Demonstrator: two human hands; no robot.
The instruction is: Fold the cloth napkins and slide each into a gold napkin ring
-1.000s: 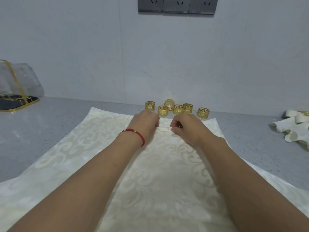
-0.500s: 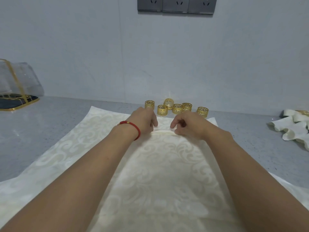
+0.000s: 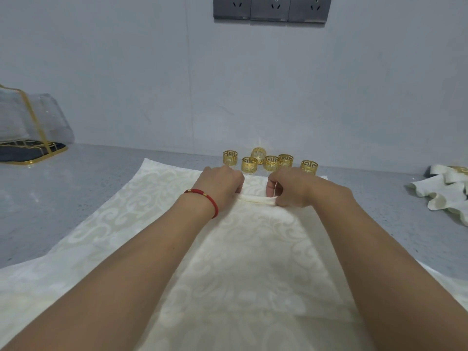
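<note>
A grey speckled counter [image 3: 88, 188] runs back to a pale wall, with a bank of dark sockets [image 3: 272, 8] high on it. Far left, near the counter's edge, sits a gold-framed clear stand [image 3: 27, 138] on a dark base, well apart from my work; the stretch of bare counter between it and the cloth is open.

The cream damask napkin [image 3: 240, 262] lies spread in front of me, its left far corner reaching toward the wall and its near part running out of view below. My left hand [image 3: 220, 182], a red cord bracelet [image 3: 203, 198] on the wrist, is closed in a pinch on the left end of a narrow raised fold [image 3: 255, 198] across the napkin's far part. My right hand [image 3: 291, 188] pinches the right end of the same fold, thumb and fingertips tight on the cloth, the ridge pulled taut between both hands.

Just beyond my knuckles, six gold napkin rings [image 3: 271, 162] stand clustered between the napkin's far edge and the wall, close to my hands. On the right, bare counter separates the napkin from a small heap of cream napkins [image 3: 445, 196] at the frame's edge, one with a gold ring [image 3: 459, 170] showing.
</note>
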